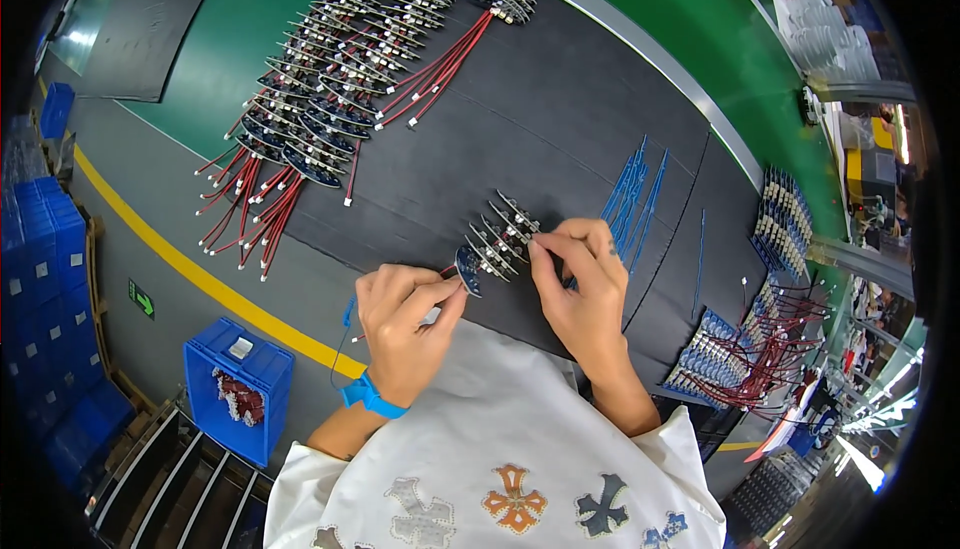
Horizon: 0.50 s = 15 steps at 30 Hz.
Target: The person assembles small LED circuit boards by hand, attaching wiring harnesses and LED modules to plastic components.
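Note:
Over the black mat, my left hand [408,324] has its thumb and fingers pinched at the edge of a small dark curved circuit board [468,271]. A short piece of red wire shows beside those fingertips. Right of this board, several more circuit boards [503,234] stand on edge in a short row. My right hand [585,284] is closed, thumb and forefinger pinched at the right end of that row. What lies between those fingertips is hidden. A blue wrist strap [372,396] with a thin cord is around my left wrist.
Long rows of circuit boards [340,79] with red wires lie at the far left of the mat [560,89]. Blue cable ties [630,194] lie right of my right hand. More wired boards [715,354] are at the right. A blue bin [238,389] stands lower left.

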{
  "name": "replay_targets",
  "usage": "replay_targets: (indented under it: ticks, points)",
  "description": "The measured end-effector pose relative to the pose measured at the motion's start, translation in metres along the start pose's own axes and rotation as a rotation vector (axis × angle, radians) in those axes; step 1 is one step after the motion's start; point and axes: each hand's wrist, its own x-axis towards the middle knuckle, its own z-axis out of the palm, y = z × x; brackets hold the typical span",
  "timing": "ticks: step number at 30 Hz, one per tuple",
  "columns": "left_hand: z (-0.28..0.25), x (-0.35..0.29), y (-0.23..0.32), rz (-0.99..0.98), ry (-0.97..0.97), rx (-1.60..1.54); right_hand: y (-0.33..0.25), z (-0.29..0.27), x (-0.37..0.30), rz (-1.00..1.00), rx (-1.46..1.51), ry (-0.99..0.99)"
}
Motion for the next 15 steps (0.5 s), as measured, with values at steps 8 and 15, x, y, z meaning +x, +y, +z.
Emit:
replay_targets:
  ticks: [8,15]
  points:
    - [-0.007,0.004,0.012,0.087,0.017,0.083,-0.028,-0.013,-0.008,-0.121,0.244,-0.263]
    - [-0.007,0.002,0.002,0.083,-0.03,0.122,-0.02,-0.001,-0.021,-0.103,0.102,-0.191]
